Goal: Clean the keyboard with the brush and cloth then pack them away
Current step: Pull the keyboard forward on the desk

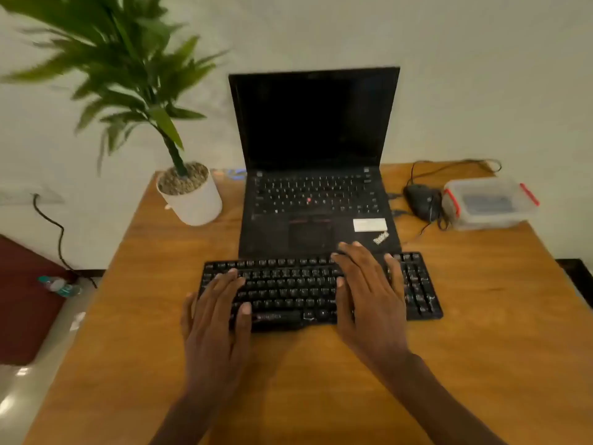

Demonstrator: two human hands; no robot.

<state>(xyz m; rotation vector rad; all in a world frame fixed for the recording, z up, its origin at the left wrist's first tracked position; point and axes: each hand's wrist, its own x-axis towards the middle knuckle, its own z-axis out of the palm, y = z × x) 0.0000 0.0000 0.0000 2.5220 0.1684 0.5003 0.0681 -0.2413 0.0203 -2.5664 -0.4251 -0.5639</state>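
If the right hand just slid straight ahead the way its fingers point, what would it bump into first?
Most likely the open black laptop. The right hand lies flat over the black external keyboard, fingertips already near the laptop's front edge by the silver logo. Depth is unclear; it may already touch it.

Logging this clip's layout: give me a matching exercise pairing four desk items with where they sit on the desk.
Items:
1. plant pot
2. mouse
3. plastic box
4. keyboard

Places:
A. under both hands
B. far right, behind the mouse's right side
C. left of the laptop
D. between the laptop and the box

Pairs: 1-C, 2-D, 3-B, 4-A
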